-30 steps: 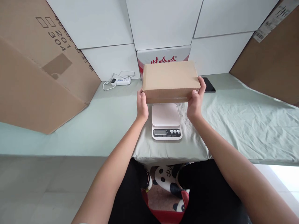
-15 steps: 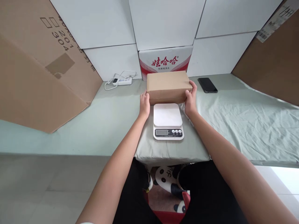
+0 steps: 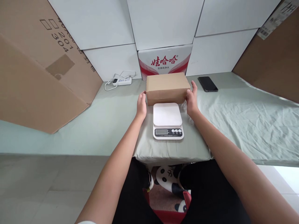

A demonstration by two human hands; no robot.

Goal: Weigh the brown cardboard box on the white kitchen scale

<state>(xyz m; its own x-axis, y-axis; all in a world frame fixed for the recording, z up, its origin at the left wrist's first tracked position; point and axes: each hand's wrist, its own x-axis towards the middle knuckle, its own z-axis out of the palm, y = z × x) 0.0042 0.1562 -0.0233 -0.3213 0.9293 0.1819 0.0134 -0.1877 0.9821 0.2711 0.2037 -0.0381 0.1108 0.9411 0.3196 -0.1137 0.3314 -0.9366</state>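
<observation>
A brown cardboard box [image 3: 167, 96] sits on the cloth-covered table just behind a white kitchen scale [image 3: 167, 114]. The scale's pan is bare and its small display looks blank. At the box's left end is my left hand [image 3: 141, 105], its fingers loosely stretched and not wrapped round the cardboard. By the right end, my right hand [image 3: 192, 99] is open, with the index finger raised away from the side and the thumb at the front corner. Whether the fingertips still brush the box I cannot tell.
A white power strip [image 3: 122, 81] with a cable lies at the back left, a black phone [image 3: 207, 84] at the back right. Large cardboard sheets [image 3: 46, 87] flank both sides. Behind stands a white-and-red carton [image 3: 165, 60] amid white boxes.
Both hands have loosened and moved outward from the ends of the cardboard box. The box now rests slightly lower in view, behind the scale.
</observation>
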